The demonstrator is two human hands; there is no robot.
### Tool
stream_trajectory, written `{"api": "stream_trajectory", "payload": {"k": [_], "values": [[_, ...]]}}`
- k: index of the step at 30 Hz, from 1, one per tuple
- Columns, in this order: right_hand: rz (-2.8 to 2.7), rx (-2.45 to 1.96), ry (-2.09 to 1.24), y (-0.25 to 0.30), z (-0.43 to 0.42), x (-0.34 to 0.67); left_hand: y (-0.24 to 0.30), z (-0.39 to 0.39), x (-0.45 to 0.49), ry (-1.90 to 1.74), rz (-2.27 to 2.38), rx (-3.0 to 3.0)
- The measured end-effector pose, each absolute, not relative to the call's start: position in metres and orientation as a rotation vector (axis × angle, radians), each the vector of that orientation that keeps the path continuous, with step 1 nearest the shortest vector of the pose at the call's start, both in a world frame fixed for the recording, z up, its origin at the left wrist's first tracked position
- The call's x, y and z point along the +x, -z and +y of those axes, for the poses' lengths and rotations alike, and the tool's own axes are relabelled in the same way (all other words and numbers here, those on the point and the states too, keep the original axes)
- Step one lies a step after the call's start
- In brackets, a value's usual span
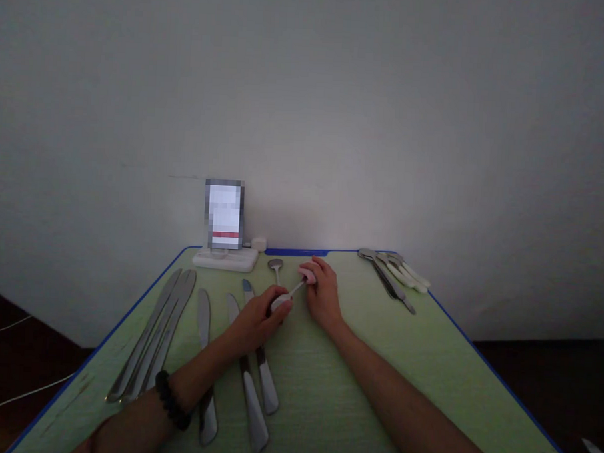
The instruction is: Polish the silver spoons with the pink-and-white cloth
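Observation:
My left hand [265, 313] is closed around the pale, rounded end of a slim utensil [298, 288], its thin neck pointing up and right. At the other end, my right hand [322, 287] curls its fingers around a small pink piece [308, 275]; whether this is cloth or part of the utensil I cannot tell. Just behind my left hand lies a metal spoon [276, 264] with a squarish bowl. Below my left hand and wrist are two table knives [253, 418] with dark and silver handles, and another knife [205, 316] partly covered by my forearm.
Several long metal knives [162, 334] lie together at the table's left. At the back right are stacked metal spoons [387, 280] and white-handled utensils [410, 274]. A lit phone [225, 213] stands on a white stand [225, 258], beside a white plug [258, 244], near the wall.

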State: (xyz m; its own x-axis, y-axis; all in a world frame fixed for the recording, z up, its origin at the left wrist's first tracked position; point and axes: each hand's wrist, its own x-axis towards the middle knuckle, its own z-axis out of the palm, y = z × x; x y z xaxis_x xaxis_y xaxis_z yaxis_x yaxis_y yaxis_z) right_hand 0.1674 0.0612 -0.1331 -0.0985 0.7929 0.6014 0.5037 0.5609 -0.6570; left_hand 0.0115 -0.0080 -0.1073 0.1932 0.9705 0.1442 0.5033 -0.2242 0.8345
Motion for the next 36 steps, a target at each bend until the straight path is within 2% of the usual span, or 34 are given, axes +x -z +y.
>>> {"api": "stream_trajectory", "payload": {"k": [6, 15, 23, 29, 36], "values": [[-1.714, -0.990, -0.435, 0.133, 0.063, 0.166, 0.100, -0.011, 0.014, -0.800, 1.420, 1.924], [-1.264, -1.076, -0.965, 0.126, 0.061, 0.165, 0.099, -0.010, 0.013, -1.036, 1.589, 1.777], [-0.743, -0.653, -1.797, 0.120, 0.065, 0.160, 0.102, -0.009, 0.013, -0.981, 1.557, 1.866], [-0.665, -0.510, -1.912, 0.112, 0.065, 0.164, 0.106, -0.008, 0.013, -0.894, 1.473, 1.944], [-0.852, -0.498, -1.907, 0.111, 0.063, 0.165, 0.109, -0.008, 0.012, -0.775, 1.465, 2.007]]}}
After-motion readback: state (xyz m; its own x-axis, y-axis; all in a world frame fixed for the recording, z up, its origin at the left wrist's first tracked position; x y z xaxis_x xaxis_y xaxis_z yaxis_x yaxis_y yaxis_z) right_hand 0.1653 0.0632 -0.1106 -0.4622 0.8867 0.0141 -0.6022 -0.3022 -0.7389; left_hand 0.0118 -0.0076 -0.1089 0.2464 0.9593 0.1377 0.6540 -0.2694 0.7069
